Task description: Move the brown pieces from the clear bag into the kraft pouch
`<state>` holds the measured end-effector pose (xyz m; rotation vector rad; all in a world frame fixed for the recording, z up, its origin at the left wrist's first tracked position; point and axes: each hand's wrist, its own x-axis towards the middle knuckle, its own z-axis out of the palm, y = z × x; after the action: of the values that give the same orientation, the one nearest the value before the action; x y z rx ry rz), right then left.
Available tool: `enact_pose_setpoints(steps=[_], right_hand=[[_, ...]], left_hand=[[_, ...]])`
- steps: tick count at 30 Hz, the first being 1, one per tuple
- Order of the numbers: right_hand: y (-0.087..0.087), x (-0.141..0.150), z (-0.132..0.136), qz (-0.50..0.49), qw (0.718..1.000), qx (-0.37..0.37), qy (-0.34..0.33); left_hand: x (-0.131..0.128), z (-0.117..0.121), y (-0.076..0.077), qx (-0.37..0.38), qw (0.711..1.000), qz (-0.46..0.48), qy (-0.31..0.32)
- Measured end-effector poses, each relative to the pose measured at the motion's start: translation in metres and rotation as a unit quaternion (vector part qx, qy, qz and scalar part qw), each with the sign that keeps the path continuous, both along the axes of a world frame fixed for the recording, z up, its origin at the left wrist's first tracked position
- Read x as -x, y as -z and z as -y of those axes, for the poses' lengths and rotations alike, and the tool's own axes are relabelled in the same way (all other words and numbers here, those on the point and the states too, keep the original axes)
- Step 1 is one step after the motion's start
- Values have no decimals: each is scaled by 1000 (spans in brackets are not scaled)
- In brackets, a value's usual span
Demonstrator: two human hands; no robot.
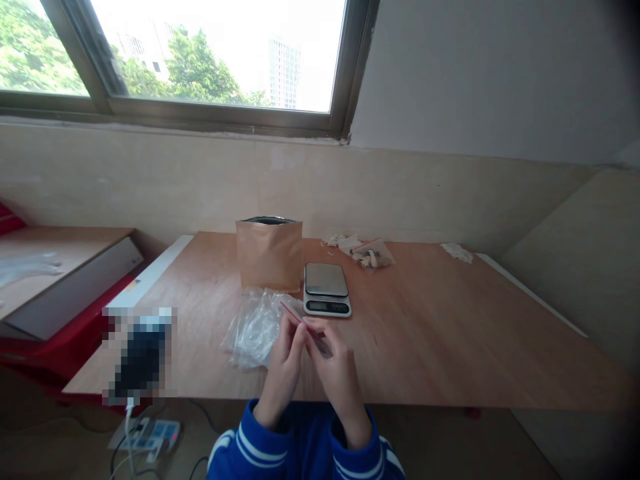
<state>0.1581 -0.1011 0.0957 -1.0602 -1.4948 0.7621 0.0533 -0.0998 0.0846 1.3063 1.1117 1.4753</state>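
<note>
We see two hands low in the middle of the frame. The left hand and the right hand are close together, and their fingers pinch one small clear bag with a red strip along its top. The bag is held just above the near edge of the table.

We count one pile of clear bags lying just left of the hands. One brown pouch stands upright behind the pile, open at the top. One small scale sits right of the pouch. One filled bag with pale pieces lies behind the scale, and one small white clump lies farther right.

The table is light brown wood. Behind it is a pale wall, and a big window fills the upper left, with green trees and tall buildings outside. A power strip lies on the floor at the lower left.
</note>
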Motion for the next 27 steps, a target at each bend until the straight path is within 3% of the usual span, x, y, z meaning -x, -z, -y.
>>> enact_pose_setpoints(steps=[7, 14, 17, 21, 24, 27], right_hand=[[0, -9, -1, 25, 999, -1, 31], [-1, -6, 3, 26, 994, 42, 96], [5, -13, 1, -3, 982, 56, 179], [10, -35, -4, -51, 943, 43, 327], [5, -41, -3, -106, 944, 31, 312], [-2, -35, 1, -153, 953, 29, 261]], left_hand=[[-3, -3, 5, -1, 999, -51, 15], [0, 1, -2, -25, 991, -125, 47], [-2, 5, -2, -28, 992, -125, 22], [0, 8, 1, -21, 990, -137, -22], [1, 6, 4, -9, 994, -113, 5], [1, 1, 12, 6, 1000, -14, 2]])
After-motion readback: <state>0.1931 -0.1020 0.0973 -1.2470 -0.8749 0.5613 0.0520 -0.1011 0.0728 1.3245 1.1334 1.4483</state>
